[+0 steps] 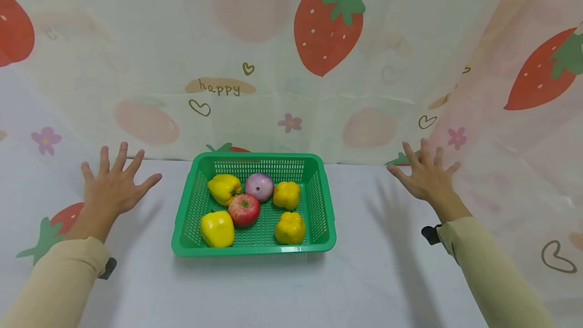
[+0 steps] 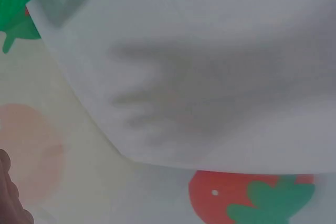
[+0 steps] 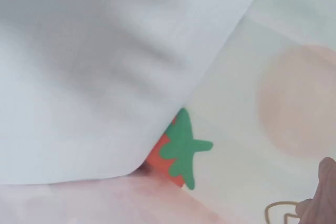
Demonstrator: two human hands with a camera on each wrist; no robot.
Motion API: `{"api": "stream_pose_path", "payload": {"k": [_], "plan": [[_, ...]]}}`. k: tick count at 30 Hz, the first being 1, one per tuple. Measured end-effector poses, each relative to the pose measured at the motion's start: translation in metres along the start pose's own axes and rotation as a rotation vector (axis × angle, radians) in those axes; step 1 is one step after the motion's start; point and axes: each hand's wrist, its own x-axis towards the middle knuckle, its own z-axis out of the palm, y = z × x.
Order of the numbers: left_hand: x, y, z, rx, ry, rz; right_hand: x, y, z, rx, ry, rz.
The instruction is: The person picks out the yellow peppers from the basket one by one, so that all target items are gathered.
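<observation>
Spread wide, my left hand (image 1: pixel 111 186) hovers over the table's left side, fingers straight and holding nothing. My right hand (image 1: pixel 428 176) is likewise spread over the right side, its palm bare. Between them stands a green plastic basket (image 1: pixel 252 250). Inside it lie several yellow bell peppers (image 1: pixel 217 229), a red apple (image 1: pixel 244 210) near the middle and a round purple vegetable (image 1: pixel 259 187) behind the apple. In the left wrist view only a few fingers (image 2: pixel 10 198) show at the lower left corner; the right wrist view catches fingers (image 3: pixel 323 198) at its lower right.
A white tabletop (image 1: pixel 291 287) carries the basket. Behind and at both sides hangs a pale sheet (image 1: pixel 387 80) printed with strawberries, hearts and flowers, close against the table's back edge. Shadows of both hands fall on the white surface.
</observation>
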Motion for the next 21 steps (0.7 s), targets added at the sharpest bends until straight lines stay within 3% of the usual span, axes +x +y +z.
{"api": "stream_pose_path", "payload": {"k": [9, 16, 21], "plan": [[0.005, 0.026, -0.008, 0.03, -0.001, 0.06, 0.007, -0.033, -0.007, 0.057, -0.098, -0.048], [0.003, 0.046, -0.009, 0.046, 0.028, 0.144, 0.01, -0.064, -0.008, 0.051, -0.063, -0.139], [0.001, 0.056, -0.009, 0.042, 0.002, 0.218, 0.013, -0.086, -0.009, 0.112, -0.09, -0.235]]}}
